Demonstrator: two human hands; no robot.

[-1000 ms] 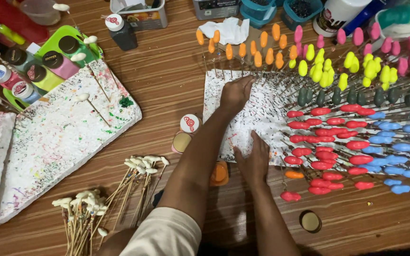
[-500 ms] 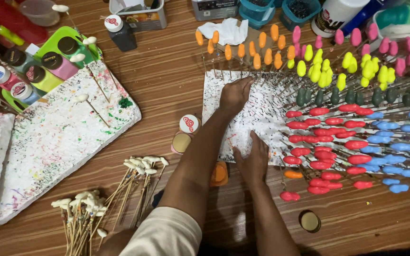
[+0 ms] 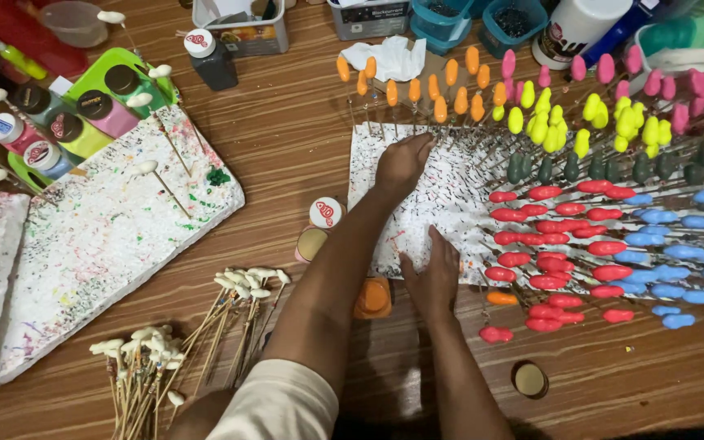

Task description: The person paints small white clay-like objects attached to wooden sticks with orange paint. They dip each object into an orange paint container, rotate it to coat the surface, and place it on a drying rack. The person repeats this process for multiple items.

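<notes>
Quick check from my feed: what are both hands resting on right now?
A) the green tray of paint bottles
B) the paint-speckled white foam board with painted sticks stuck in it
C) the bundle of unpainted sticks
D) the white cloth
B: the left hand and right hand both lie flat on the speckled foam board, beside its red painted sticks.

The left hand (image 3: 402, 163) lies palm down on the far part of a paint-speckled foam board (image 3: 442, 204), fingers bent, beside upright sticks with orange tips (image 3: 417, 85). The right hand (image 3: 433, 277) presses the board's near edge, next to the red-tipped sticks (image 3: 547, 261). An orange paint jar (image 3: 374, 298) sits on the counter (image 3: 287, 147) between the forearms. Unpainted white-tipped sticks (image 3: 181, 350) lie in a heap to the left.
</notes>
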